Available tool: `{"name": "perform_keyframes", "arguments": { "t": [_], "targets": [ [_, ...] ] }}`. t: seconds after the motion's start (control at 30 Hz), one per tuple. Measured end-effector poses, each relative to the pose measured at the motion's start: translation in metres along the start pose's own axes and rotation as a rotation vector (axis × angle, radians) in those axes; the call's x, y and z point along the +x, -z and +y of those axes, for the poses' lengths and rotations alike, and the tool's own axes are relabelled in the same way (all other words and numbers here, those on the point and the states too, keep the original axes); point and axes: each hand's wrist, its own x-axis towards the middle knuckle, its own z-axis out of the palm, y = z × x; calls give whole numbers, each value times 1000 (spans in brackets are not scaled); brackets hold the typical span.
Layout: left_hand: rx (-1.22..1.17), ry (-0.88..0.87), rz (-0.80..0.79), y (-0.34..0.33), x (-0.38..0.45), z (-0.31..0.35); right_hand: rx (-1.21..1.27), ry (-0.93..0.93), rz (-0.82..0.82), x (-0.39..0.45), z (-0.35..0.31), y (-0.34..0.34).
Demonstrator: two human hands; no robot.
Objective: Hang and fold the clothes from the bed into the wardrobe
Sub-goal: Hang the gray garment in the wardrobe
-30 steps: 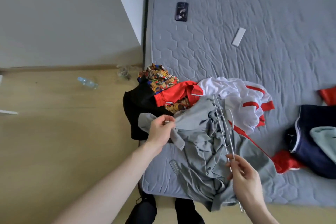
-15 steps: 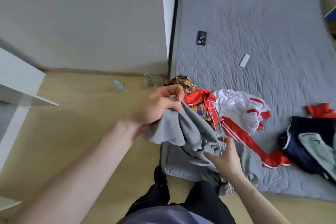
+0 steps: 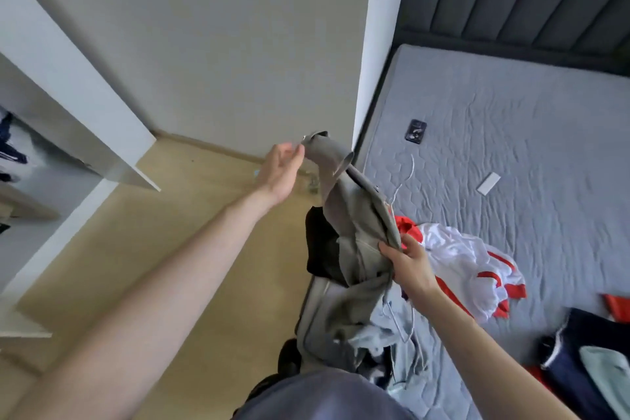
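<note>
- The grey garment (image 3: 354, 215), a soft matte knit, hangs stretched in the air between my two hands, over the near corner of the bed, its lower folds bunching loosely below my right grip.
- My left hand (image 3: 281, 169) pinches the garment's upper tip between thumb and fingertips, the other fingers relaxed.
- My right hand (image 3: 407, 261) is curled round a gathered fold of the grey cloth lower down; thin white wire hangers (image 3: 404, 177) run through that grip, a hook poking up beyond it and loops dangling beneath.
- Just right of my right hand lies a glossy white top with red stripes (image 3: 467, 262), crumpled on the bed.
- Left of that grip, a black garment (image 3: 322, 245) droops over the mattress edge.
- The bed (image 3: 511, 147) has a grey quilted cover with a hexagon stitch.
- Well beyond my right hand a dark phone (image 3: 416, 130) and a flat white rectangle (image 3: 488, 183) rest on it.
- Far right of the grip sits a navy garment (image 3: 586, 355) under a pale green one (image 3: 606, 368).
- Far left of my left hand stands the open white wardrobe (image 3: 68, 89).
</note>
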Motion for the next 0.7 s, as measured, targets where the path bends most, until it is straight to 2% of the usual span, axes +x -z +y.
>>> {"name": "perform_keyframes", "arguments": {
  "t": [0.07,0.1,0.17,0.23,0.27,0.3,0.4,0.47,0.6,0.7],
  "targets": [
    [96,166,60,-18,-22,-46,118,-6,-31,-3,-21,6],
    [136,254,30,-32,-42,-73,174,-3,-43,-3,-31,7],
    [176,352,-212,-63,-98,-115,253,-1,-57,-4,-48,8],
    [224,272,-448,-93,-153,-134,293,-2,-51,-3,-59,8],
    [271,177,-482,-108,-177,-136,310,2,-44,-2,-62,8],
    [345,76,-433,-122,-195,-128,322,-5,-41,-2,-67,7],
    [466,-185,-52,-148,-209,-100,349,1,-57,-7,-79,2],
    [487,-216,102,-153,-191,-84,354,-2,-81,-11,-87,-1],
    [321,-16,30,-130,-153,-56,305,13,-116,-9,-94,14],
    [180,-47,-69,-104,-141,-37,127,68,-85,0,-92,42]
  ]
}}
